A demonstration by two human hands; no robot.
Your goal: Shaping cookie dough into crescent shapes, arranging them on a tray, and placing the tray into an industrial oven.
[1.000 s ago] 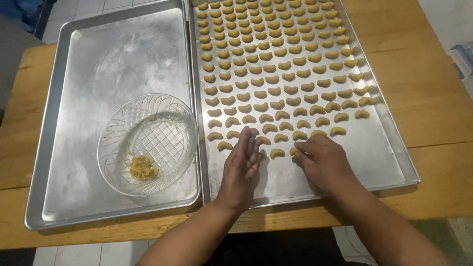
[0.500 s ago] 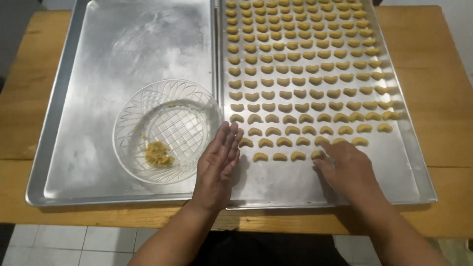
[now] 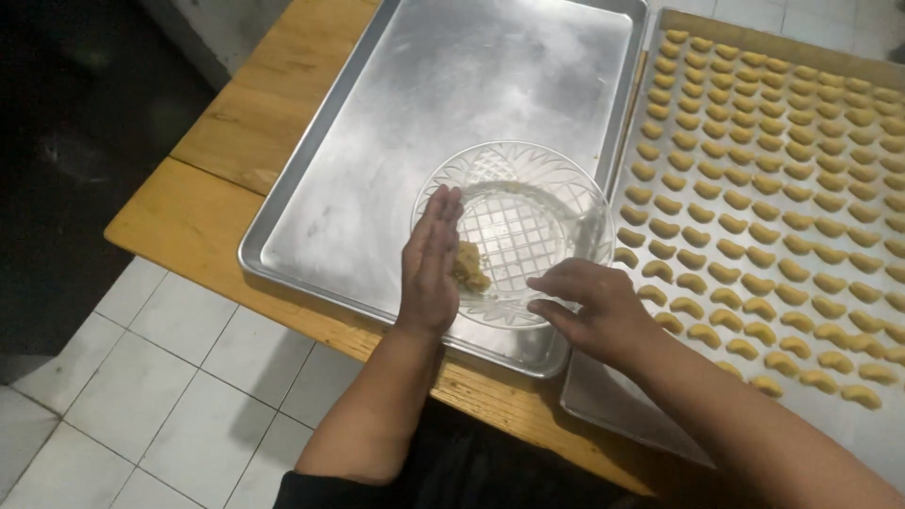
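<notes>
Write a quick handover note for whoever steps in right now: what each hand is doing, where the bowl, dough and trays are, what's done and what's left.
Left hand: open and flat, held on edge at the near left rim of the glass bowl, holding nothing.
Right hand: empty, fingers curled at the bowl's near right rim.
The bowl sits on the bare left tray; a small lump of dough lies inside, beside the left palm.
Done: the right tray holds rows of crescent-shaped dough pieces across most of it.
Left: the lump in the bowl is unshaped; the right tray's near edge is bare.
</notes>
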